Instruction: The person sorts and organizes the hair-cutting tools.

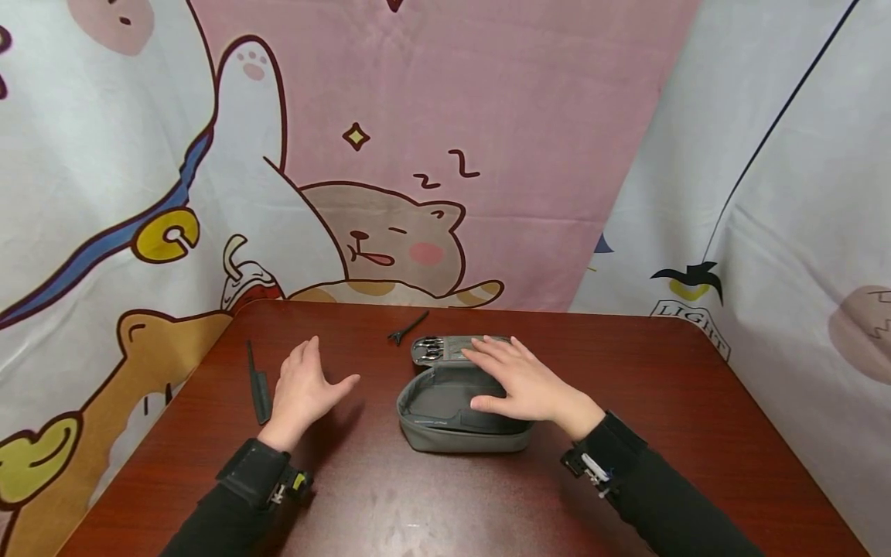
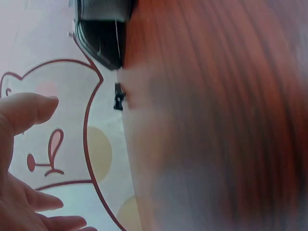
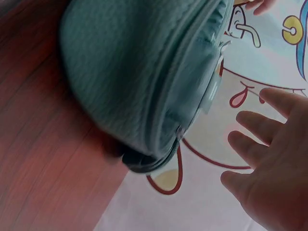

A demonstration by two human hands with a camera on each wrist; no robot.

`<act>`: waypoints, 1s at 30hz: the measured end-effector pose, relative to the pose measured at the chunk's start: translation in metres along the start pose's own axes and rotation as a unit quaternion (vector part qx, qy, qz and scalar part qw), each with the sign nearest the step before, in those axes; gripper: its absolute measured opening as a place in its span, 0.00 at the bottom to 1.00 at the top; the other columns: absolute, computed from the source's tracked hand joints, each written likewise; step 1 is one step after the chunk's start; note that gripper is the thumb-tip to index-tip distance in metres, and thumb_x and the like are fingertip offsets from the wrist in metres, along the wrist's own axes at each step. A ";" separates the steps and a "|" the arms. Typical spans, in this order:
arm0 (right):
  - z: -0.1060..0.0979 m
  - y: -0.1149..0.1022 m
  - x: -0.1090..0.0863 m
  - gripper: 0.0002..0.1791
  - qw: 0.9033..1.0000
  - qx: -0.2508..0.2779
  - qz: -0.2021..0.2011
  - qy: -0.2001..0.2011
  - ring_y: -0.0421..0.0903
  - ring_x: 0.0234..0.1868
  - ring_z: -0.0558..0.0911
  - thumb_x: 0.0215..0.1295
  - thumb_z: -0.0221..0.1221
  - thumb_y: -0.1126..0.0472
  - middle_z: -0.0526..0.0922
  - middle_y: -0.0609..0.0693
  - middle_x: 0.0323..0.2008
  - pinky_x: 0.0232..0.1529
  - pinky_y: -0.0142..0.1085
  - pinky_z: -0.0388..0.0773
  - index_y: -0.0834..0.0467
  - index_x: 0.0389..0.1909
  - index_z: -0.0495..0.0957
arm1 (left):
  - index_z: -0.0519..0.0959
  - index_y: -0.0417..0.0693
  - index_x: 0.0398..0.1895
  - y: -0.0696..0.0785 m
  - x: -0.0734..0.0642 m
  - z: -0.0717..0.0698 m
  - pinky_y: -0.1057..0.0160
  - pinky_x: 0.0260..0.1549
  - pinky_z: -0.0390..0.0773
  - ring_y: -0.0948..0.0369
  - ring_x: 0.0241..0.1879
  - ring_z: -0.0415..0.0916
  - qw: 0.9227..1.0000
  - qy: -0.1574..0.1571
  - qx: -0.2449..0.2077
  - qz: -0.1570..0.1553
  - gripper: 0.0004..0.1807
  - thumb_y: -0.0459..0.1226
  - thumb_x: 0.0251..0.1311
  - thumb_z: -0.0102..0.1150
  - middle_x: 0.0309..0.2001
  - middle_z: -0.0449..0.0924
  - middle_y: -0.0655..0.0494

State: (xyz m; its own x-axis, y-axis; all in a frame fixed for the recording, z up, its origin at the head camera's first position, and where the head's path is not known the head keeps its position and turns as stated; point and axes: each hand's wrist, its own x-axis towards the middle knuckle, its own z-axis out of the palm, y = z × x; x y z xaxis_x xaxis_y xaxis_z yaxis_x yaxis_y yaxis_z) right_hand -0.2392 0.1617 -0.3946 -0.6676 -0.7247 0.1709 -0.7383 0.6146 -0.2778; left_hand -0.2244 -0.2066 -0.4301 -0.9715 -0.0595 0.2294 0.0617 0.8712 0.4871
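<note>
A grey zip case (image 1: pixel 462 442) stands unzipped on the table, its lid (image 1: pixel 454 353) folded back on the far side. Several shiny metal tools (image 1: pixel 432 347) sit in the lid's left end; their kind is too small to tell. My right hand (image 1: pixel 518 383) hovers over the case with fingers spread, hiding its right part; the right wrist view shows a gap between the fingers and the case wall (image 3: pixel 110 62). My left hand (image 1: pixel 301 393) is held above the table, thumb apart, holding nothing. Just left of it lies a dark comb (image 1: pixel 260 392) with a thin tail.
A dark hair clip (image 1: pixel 407 329) lies behind the case, near the far edge of the reddish-brown wooden table (image 1: pixel 445 507). Cartoon-printed cloth (image 1: pixel 529 155) hangs behind the table and along its sides.
</note>
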 end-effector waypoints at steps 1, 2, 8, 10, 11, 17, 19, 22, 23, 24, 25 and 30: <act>0.000 0.002 -0.002 0.43 1.000 0.000 0.005 0.000 0.58 0.75 0.55 0.67 0.56 0.36 0.59 0.57 0.74 0.70 0.63 0.43 0.56 0.75 0.61 | 0.55 0.24 0.71 -0.002 0.001 -0.002 0.29 0.56 0.61 0.29 0.65 0.54 1.000 -0.001 0.000 -0.008 0.54 0.52 0.54 0.70 0.68 0.55 0.23; 0.000 0.003 -0.004 0.43 1.000 0.003 0.010 -0.001 0.59 0.75 0.54 0.67 0.55 0.35 0.58 0.58 0.75 0.70 0.63 0.43 0.56 0.75 0.61 | 0.55 0.24 0.71 -0.005 0.002 -0.003 0.28 0.56 0.61 0.29 0.65 0.53 1.000 -0.003 0.001 -0.015 0.54 0.52 0.54 0.70 0.68 0.54 0.23; -0.002 0.011 -0.014 0.44 0.999 0.010 0.040 0.003 0.60 0.75 0.52 0.67 0.55 0.35 0.55 0.58 0.76 0.70 0.63 0.41 0.56 0.76 0.59 | 0.54 0.24 0.71 -0.023 0.010 -0.012 0.27 0.56 0.59 0.28 0.65 0.52 0.999 -0.003 0.011 -0.045 0.55 0.53 0.54 0.68 0.68 0.52 0.22; -0.003 0.014 -0.017 0.44 0.999 0.010 0.048 0.004 0.60 0.76 0.51 0.67 0.55 0.35 0.54 0.58 0.76 0.70 0.63 0.41 0.57 0.76 0.58 | 0.54 0.24 0.71 -0.029 0.011 -0.015 0.27 0.56 0.60 0.28 0.64 0.53 0.998 -0.002 0.015 -0.054 0.55 0.54 0.54 0.68 0.67 0.53 0.21; -0.003 0.015 -0.019 0.45 0.999 0.011 0.052 0.005 0.60 0.76 0.51 0.67 0.56 0.35 0.54 0.58 0.76 0.70 0.63 0.41 0.57 0.76 0.58 | 0.54 0.23 0.71 -0.032 0.012 -0.016 0.27 0.55 0.60 0.27 0.64 0.53 0.998 -0.002 0.016 -0.059 0.55 0.54 0.54 0.68 0.67 0.53 0.21; -0.003 0.022 -0.027 0.46 0.997 0.020 0.075 0.008 0.62 0.75 0.51 0.66 0.57 0.36 0.52 0.60 0.76 0.69 0.64 0.42 0.59 0.76 0.57 | 0.53 0.22 0.70 -0.047 0.013 -0.023 0.27 0.52 0.63 0.26 0.61 0.55 0.996 -0.012 0.026 -0.083 0.56 0.56 0.55 0.67 0.64 0.55 0.19; -0.003 0.025 -0.029 0.47 0.996 0.025 0.084 0.006 0.62 0.75 0.50 0.66 0.58 0.36 0.52 0.60 0.76 0.69 0.64 0.42 0.60 0.76 0.56 | 0.53 0.21 0.70 -0.051 0.013 -0.025 0.27 0.51 0.64 0.26 0.61 0.55 0.995 -0.018 0.030 -0.092 0.57 0.56 0.55 0.67 0.64 0.55 0.19; -0.004 0.028 -0.032 0.48 0.995 0.028 0.094 0.005 0.62 0.76 0.50 0.65 0.58 0.37 0.52 0.61 0.76 0.69 0.64 0.42 0.60 0.77 0.54 | 0.53 0.20 0.70 -0.057 0.013 -0.028 0.27 0.50 0.65 0.25 0.60 0.56 0.994 -0.026 0.036 -0.102 0.58 0.58 0.54 0.66 0.63 0.55 0.18; -0.004 0.029 -0.033 0.48 0.995 0.027 0.097 0.007 0.62 0.76 0.50 0.65 0.58 0.37 0.52 0.62 0.76 0.69 0.64 0.42 0.60 0.77 0.54 | 0.53 0.20 0.70 -0.060 0.013 -0.029 0.27 0.49 0.65 0.25 0.59 0.56 0.993 -0.028 0.038 -0.106 0.58 0.58 0.54 0.66 0.62 0.56 0.18; -0.004 0.030 -0.033 0.48 0.995 0.027 0.101 0.008 0.62 0.76 0.50 0.65 0.58 0.37 0.53 0.62 0.76 0.69 0.64 0.42 0.60 0.77 0.54 | 0.53 0.20 0.69 -0.062 0.014 -0.030 0.27 0.49 0.65 0.25 0.58 0.56 0.993 -0.030 0.040 -0.110 0.58 0.59 0.54 0.66 0.62 0.56 0.18; -0.004 0.031 -0.034 0.48 0.994 0.026 0.104 0.008 0.62 0.75 0.50 0.65 0.58 0.37 0.53 0.62 0.75 0.69 0.64 0.42 0.61 0.77 0.54 | 0.54 0.20 0.69 -0.064 0.015 -0.031 0.27 0.48 0.66 0.25 0.57 0.57 0.992 -0.031 0.043 -0.114 0.58 0.59 0.54 0.65 0.61 0.57 0.17; -0.006 0.036 -0.038 0.49 0.992 0.025 0.121 0.009 0.63 0.75 0.49 0.66 0.57 0.37 0.52 0.64 0.75 0.69 0.65 0.43 0.61 0.77 0.53 | 0.60 0.19 0.63 -0.077 0.015 -0.038 0.31 0.41 0.71 0.27 0.51 0.62 0.988 -0.036 0.046 -0.144 0.53 0.59 0.55 0.65 0.54 0.62 0.18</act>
State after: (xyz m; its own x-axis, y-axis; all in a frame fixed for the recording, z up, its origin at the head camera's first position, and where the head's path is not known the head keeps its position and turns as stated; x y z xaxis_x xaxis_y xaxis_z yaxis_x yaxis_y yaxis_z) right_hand -0.2413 0.2134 -0.4056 -0.8267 -0.5519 0.1096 -0.5507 0.7536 -0.3590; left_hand -0.2354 -0.2927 -0.4320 -0.9595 -0.2801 0.0303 -0.2380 0.8635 0.4447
